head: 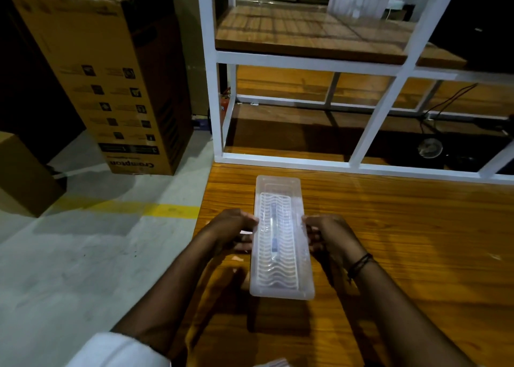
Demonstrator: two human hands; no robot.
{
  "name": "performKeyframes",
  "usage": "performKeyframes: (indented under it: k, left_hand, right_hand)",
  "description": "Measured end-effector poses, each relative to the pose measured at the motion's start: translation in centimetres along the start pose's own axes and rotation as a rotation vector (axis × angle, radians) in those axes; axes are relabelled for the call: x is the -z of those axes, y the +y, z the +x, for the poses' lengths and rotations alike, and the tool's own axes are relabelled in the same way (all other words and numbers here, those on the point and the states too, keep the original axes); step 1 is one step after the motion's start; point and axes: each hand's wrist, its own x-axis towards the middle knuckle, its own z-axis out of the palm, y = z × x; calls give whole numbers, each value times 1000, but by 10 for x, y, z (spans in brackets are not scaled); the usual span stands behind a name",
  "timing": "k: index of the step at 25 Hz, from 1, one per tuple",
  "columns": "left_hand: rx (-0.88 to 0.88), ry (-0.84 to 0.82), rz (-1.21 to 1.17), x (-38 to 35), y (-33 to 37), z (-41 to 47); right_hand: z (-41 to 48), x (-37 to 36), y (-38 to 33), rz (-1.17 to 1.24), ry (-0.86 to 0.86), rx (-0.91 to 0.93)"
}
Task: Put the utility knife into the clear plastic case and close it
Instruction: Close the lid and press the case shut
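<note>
Clear plastic case [281, 238] sits lengthwise at centre frame on the wooden table [403, 241], long axis running away from the camera, near end lower centre, far end toward the white shelf frame [306, 61]. The lid with the wavy ribbed pattern lies over it; can't tell if it's latched.

Utility knife [273, 232] is inside the case, visible through the lid as a thin dark strip lying along the case's length, roughly mid-case, slightly left of its centre line. Detail is blurred by the plastic.

Left hand [236, 227] is on the case's left long edge, fingers curled against the side, thumb at the top rim. Right hand [325, 234] mirrors it on the right long edge, fingertips touching the wall. Both hands are closed on the case from opposite sides, about halfway along it. A dark band [360, 264] is on the right wrist; a white sleeve [116, 350] shows at lower left.

Upper left of frame: tall cardboard box [111, 88] standing upside down on the grey floor, printing inverted. A yellow floor stripe [155, 208] runs left of the table edge. Cables [445, 102] and a round object show under the shelf, upper right.
</note>
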Motion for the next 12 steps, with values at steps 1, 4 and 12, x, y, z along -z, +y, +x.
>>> performKeyframes:
  k: [1,4,12]
  left_hand:
    - [-37,7,-5,-2,6,5]
    - [-120,106,8,-5,21,22]
    - [-124,145,123,-4,32,34]
  right_hand:
    - [10,-3,-7,10,29,9]
    - [38,-8,-19,-31,94,13]
    - [51,-16,-22,-358,216,136]
